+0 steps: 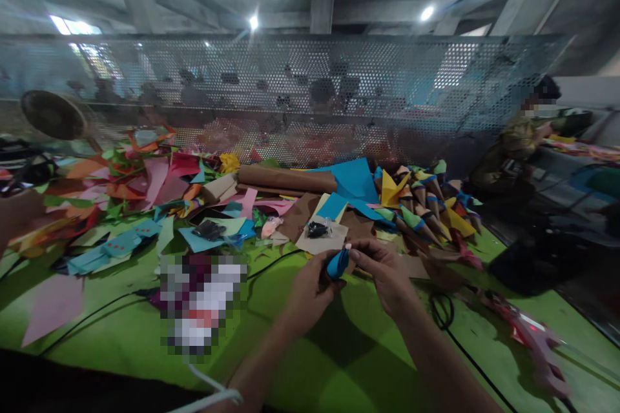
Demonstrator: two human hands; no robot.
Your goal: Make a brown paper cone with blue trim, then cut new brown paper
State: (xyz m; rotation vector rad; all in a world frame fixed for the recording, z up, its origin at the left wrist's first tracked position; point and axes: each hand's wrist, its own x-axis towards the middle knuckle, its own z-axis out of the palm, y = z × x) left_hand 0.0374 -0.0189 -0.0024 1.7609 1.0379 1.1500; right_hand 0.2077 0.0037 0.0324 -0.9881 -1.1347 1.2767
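A small blue roll of felt-like sheet [338, 264] is held upright between the thumb and fingers of my left hand [317, 287], over the green tabletop [290, 361]. My right hand [380, 264] is closed in a pinch at the roll's upper right edge. A tiny pale bit [348, 246] shows at those fingertips; what it is, I cannot make out. Just behind the hands lies a small clear bag with black pieces [318, 229] on a beige sheet [334, 240]. Off to the right, a pink glue gun [533, 335] rests on the table.
Colourful cut sheets [145, 181] heap along the back left. A brown roll [285, 179] lies behind, with several pointed brown cones [421, 200] to its right. Black cable [465, 348] runs near my right forearm. A perforated screen [290, 97] borders the table; another person [520, 135] sits beyond at right.
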